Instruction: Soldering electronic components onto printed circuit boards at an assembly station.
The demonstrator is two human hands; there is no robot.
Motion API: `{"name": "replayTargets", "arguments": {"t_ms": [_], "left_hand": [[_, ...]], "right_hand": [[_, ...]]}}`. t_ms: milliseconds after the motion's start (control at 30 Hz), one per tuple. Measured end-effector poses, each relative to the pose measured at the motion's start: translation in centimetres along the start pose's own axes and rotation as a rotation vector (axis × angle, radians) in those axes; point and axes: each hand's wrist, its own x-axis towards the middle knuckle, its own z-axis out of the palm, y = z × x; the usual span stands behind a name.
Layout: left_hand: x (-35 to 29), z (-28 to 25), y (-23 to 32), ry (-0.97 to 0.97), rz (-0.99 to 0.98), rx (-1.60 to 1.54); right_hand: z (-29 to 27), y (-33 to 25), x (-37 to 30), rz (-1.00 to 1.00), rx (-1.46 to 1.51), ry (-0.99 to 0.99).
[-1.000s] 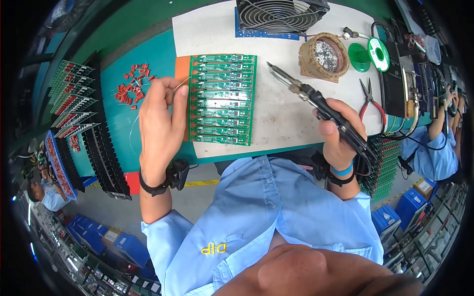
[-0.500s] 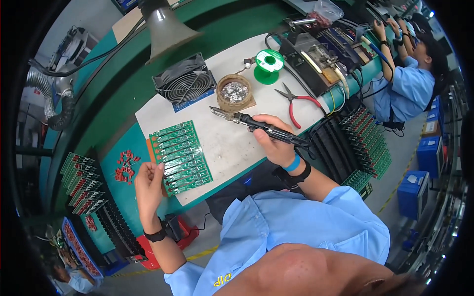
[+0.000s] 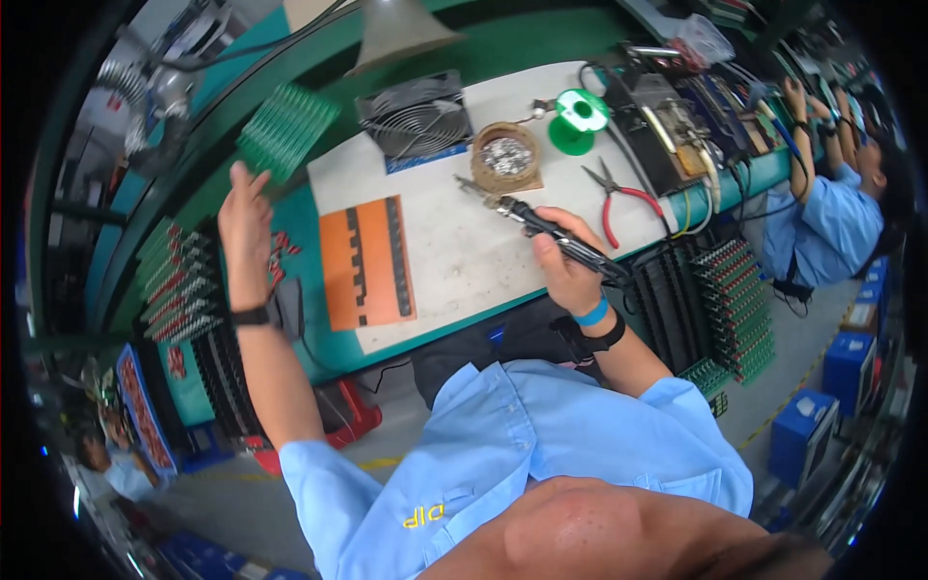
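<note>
My left hand point(image 3: 245, 213) is raised at the far left, fingers at the lower edge of a green circuit board panel point(image 3: 288, 130). The panel is tilted and smeared by motion; the fingers look pinched on its edge. My right hand point(image 3: 570, 266) is closed round the black handle of a soldering iron point(image 3: 561, 237). Its metal tip points up and left, close to a round brown tub point(image 3: 530, 172) of silvery solder scraps. Left of the iron lies an orange board point(image 3: 377, 266) with black notched strips, bare of the panel.
A fan point(image 3: 416, 121), a green solder wire spool point(image 3: 580, 114) and red-handled pliers point(image 3: 623, 201) stand or lie along the far side. Racks of boards point(image 3: 730, 300) flank the bench, and red components point(image 3: 280, 251) lie left. A person in blue point(image 3: 822, 217) works at right.
My left hand has carried the circuit board panel up and away to the far left, baring the orange board. The right hand still grips the soldering iron. The whole view has shifted somewhat.
</note>
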Motion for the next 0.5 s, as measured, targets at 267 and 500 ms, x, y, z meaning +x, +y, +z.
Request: {"name": "replayTargets", "arguments": {"t_ms": [267, 500], "left_hand": [[-8.8, -2.8, -0.9, -0.079, 0.141, 0.263], [-14.6, -9.6, -2.7, 0.132, 0.333, 0.374]], "right_hand": [[-0.3, 3.1, -0.1, -0.131, -0.118, 0.382], [2.2, -1.0, 4.0, 0.188, 0.722, 0.302]]}}
